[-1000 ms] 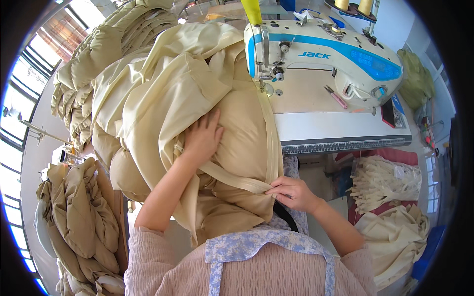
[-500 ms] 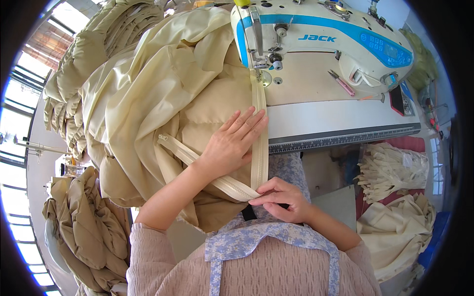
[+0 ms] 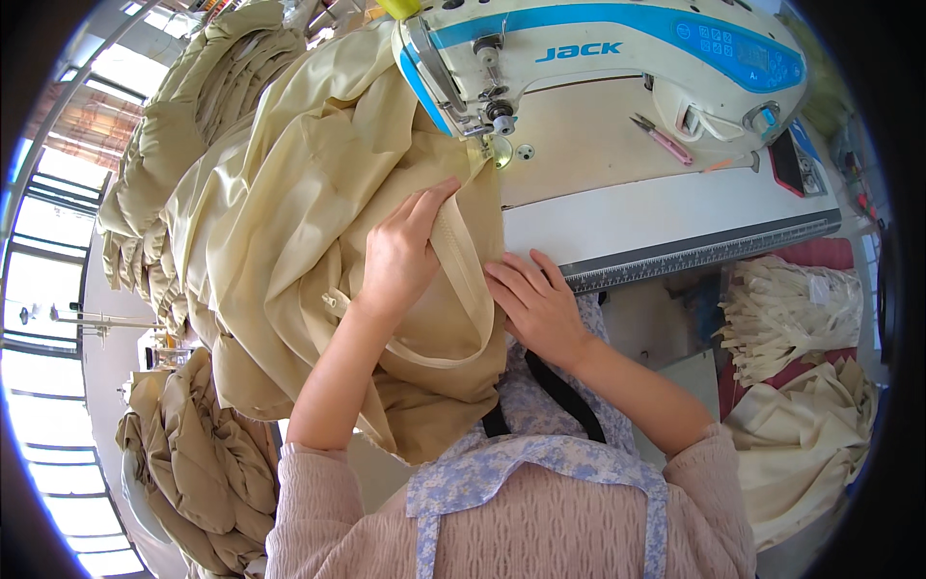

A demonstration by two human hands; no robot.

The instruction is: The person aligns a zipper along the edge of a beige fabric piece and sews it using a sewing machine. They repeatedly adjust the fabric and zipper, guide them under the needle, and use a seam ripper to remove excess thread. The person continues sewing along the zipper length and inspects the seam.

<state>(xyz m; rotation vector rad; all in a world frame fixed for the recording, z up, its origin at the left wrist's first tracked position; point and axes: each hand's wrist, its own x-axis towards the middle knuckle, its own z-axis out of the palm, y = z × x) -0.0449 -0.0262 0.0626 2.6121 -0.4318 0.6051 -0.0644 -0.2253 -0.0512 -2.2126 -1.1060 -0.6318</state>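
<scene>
A beige padded garment (image 3: 289, 232) is spread over the machine table, its upper edge under the presser foot of a white and blue sewing machine (image 3: 617, 48). From near the needle a cream zipper tape (image 3: 471, 280) curves down in a loose loop over the cloth. My left hand (image 3: 400, 253) is closed, fingertips pinching the tape just below the presser foot. At the garment's right edge lies my right hand (image 3: 538, 307), fingers stretched out and touching the cloth. The zipper's far end (image 3: 335, 302) rests beside my left forearm.
Pink-handled snips (image 3: 664, 141) lie on the table right of the needle. A ruler strip (image 3: 704, 253) runs along the front edge. Padded pieces (image 3: 198, 454) are heaped at lower left. A bag of cream strips (image 3: 791, 314) and folded cream cloth (image 3: 801, 444) sit at right.
My left hand has gone from lying flat on the zipper to pinching it farther left. My right hand has let go of the tape and moved up to the cloth edge. The view has shifted.
</scene>
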